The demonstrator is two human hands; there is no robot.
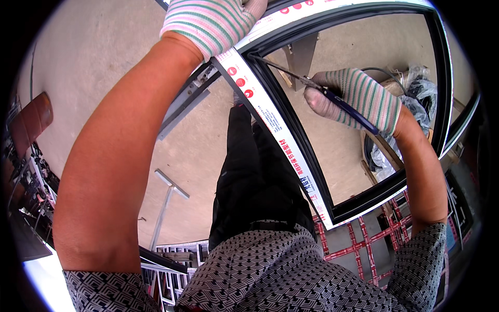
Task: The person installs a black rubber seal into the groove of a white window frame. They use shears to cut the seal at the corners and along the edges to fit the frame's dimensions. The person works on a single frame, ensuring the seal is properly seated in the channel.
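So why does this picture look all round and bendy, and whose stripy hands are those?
The picture comes from a small camera worn on a person's head, looking down. Its lens sees very wide, so straight edges curve near the rim.

Both bare arms coming up from the bottom belong to that person, and so do the patterned shirt and dark trousers. Each hand wears a striped knit glove.

The left hand grips the corner of a big window frame, which is dark inside with a white protective strip along its edge. The right hand holds a thin tool with a dark blue handle; its metal tip pokes toward the frame's inner corner.

Below is a bare concrete floor, with loose metal bars lying on it and more frames stacked at the lower edge.
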